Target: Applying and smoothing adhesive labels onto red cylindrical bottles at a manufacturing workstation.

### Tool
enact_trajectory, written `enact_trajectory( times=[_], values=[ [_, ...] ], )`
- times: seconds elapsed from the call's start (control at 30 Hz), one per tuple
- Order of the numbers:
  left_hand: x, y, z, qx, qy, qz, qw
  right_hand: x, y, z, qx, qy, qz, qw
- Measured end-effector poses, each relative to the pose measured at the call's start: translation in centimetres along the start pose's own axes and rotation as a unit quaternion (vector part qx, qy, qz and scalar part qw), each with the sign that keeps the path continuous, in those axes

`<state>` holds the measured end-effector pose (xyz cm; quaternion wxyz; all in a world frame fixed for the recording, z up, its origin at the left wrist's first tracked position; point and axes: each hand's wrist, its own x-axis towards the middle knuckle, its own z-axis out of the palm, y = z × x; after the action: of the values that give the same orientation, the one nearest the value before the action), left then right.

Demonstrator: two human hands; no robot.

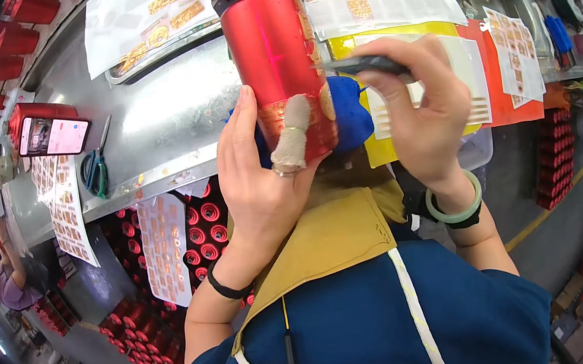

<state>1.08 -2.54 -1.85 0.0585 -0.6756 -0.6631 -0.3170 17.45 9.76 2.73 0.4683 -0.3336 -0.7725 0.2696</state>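
Ideally, the left hand point(257, 179) should brace the red bottle point(268, 50) firmly above the blue cloth point(352, 116) at its 4 o'clock, without its covered thumb point(292, 136) rubbing the gold pattern point(272, 119). That hand grips the bottle's lower part; the right hand point(428, 90), at 2 o'clock, pinches a dark tool point(372, 63) pointing toward the bottle's 3 o'clock edge, though whether the tip touches is too blurred to tell. Light, shallow strokes would probably suit best, since such a glossy finish likely scratches easily. The bottle sits at 12 o'clock in view, neck pointing to 12, its metallic red body streaked with reflections, gold ornament showing low down and along its 3 o'clock side.
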Motion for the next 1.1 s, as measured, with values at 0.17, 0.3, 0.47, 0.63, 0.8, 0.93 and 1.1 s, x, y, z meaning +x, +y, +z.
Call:
enact_trajectory(
  times=[0.17, 0.3, 0.47, 0.63, 0.8, 0.93, 1.1],
  values=[
    [0.6, 0.6, 0.0, 0.105, -0.026, 0.022, 0.994, 0.2, 0.7, -0.6, 0.064, 0.067, 0.016, 0.996],
    [0.5, 0.9, 0.3, 0.075, -0.022, 0.007, 0.997, -0.4, 0.9, -1.0, 0.080, 0.062, 0.038, 0.994],
    [0.1, 0.3, 0.6, 0.039, -0.013, 0.007, 0.999, -0.7, 1.4, -1.7, 0.027, 0.018, 0.039, 0.999],
    [0.5, 0.9, 0.2, 0.026, -0.023, -0.020, 0.999, -0.1, 0.7, -1.0, 0.007, -0.014, 0.007, 1.000],
    [-0.4, 0.1, 1.3, -0.037, 0.053, -0.017, 0.998, 0.5, 0.4, -0.5, -0.045, -0.051, -0.075, 0.995],
    [-1.8, -1.2, 2.1, -0.195, 0.112, -0.081, 0.971, -1.3, 0.1, 0.1, -0.113, -0.133, -0.207, 0.963],
    [-2.2, -1.6, 2.1, -0.204, 0.073, -0.166, 0.962, 1.6, -0.5, 0.8, -0.106, -0.154, -0.179, 0.966]
  ],
)
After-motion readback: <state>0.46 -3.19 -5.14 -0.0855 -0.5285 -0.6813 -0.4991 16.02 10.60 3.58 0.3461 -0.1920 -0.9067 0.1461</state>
